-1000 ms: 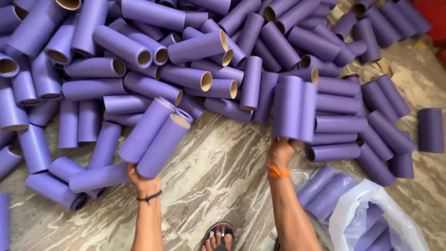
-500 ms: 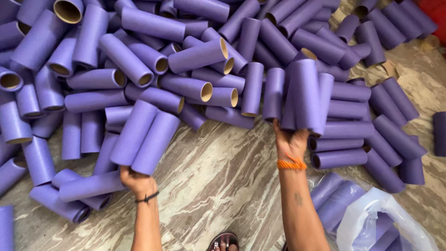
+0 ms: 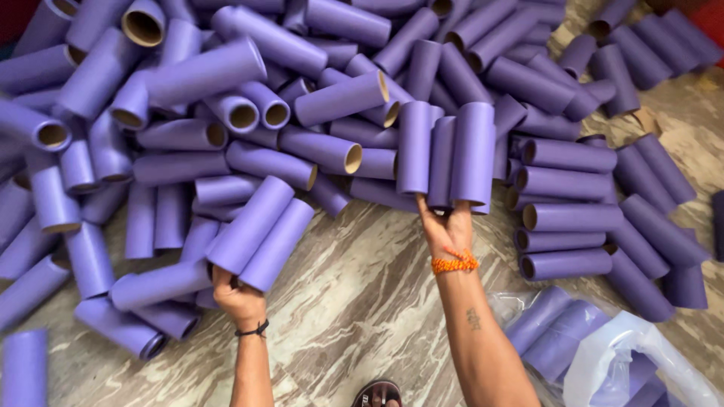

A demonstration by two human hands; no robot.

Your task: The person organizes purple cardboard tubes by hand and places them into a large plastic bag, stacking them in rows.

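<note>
Nearest to the person, a sandalled foot (image 3: 377, 393) shows on the marble floor (image 3: 362, 301); at the right lies a clear plastic bag (image 3: 626, 362) with purple tubes inside. The left hand (image 3: 240, 295) has its fingers closed around the ends of two purple tubes (image 3: 260, 234), and it is now nearer and lower than half a second ago; the right hand (image 3: 450, 230) grips three upright tubes (image 3: 446, 154) from below, lifted a little higher than before. Behind both hands the big heap of purple tubes (image 3: 226, 98) covers the floor.
</note>
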